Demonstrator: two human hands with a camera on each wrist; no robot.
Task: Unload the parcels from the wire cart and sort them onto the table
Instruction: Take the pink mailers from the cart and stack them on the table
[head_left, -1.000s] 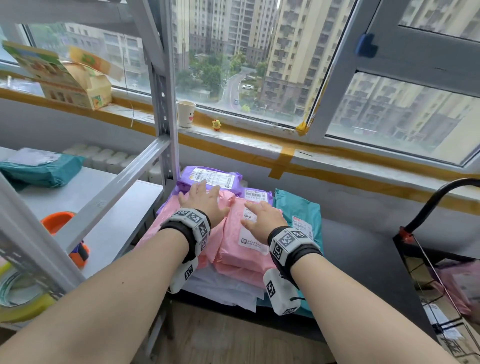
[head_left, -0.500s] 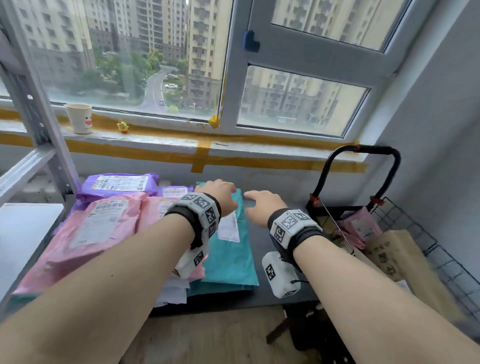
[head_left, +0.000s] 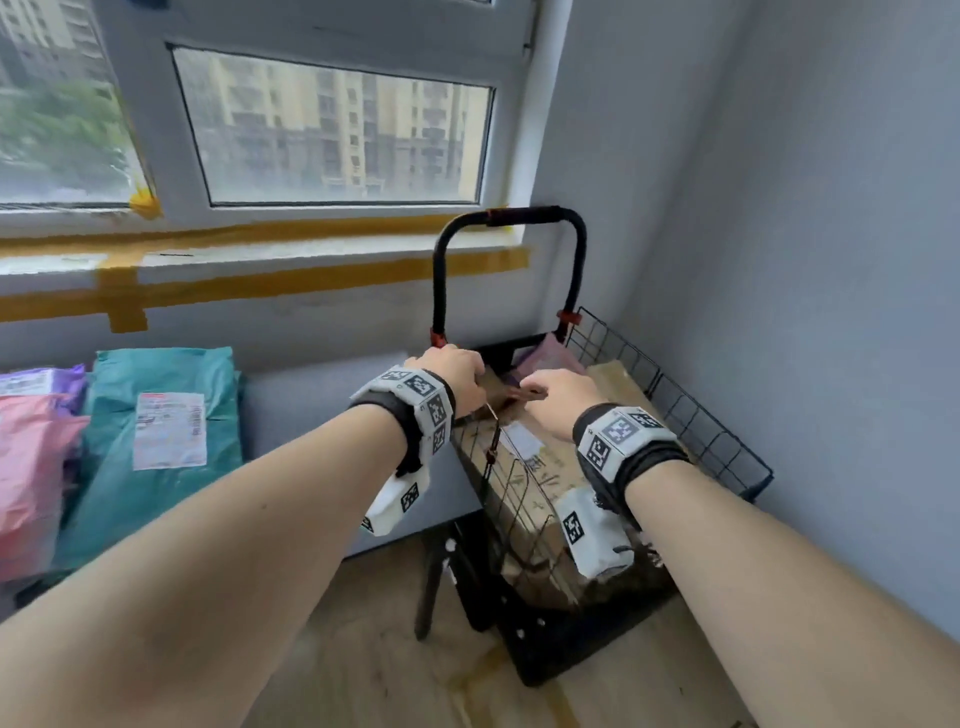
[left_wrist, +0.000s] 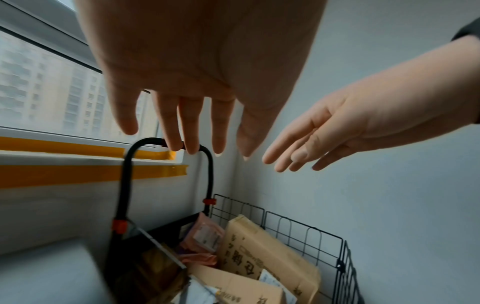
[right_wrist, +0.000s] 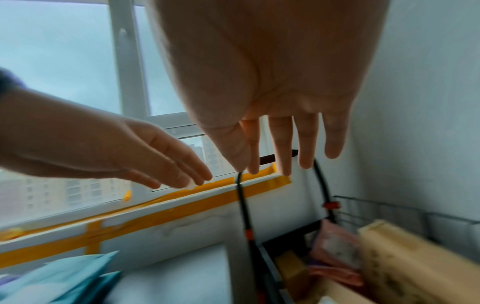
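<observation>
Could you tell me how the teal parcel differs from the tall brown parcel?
The teal parcel is a soft plastic mailer; the brown parcel looks like stiff paper or card. The teal parcel lies flat on the table; the brown parcel stands tilted in the wire cart. Neither is being held.

I am working in a makeshift parcel-sorting room in a high-rise flat: tower blocks (head_left: 332, 130) showing outside, mailers (head_left: 161, 431) piling on the table (head_left: 311, 410), wire cart (head_left: 675, 415) standing alongside.

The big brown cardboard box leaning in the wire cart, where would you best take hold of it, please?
Probably from above, one hand on each long edge near its raised top end: the cardboard box leans against the wire cart wall, lower end buried among parcels.
</observation>
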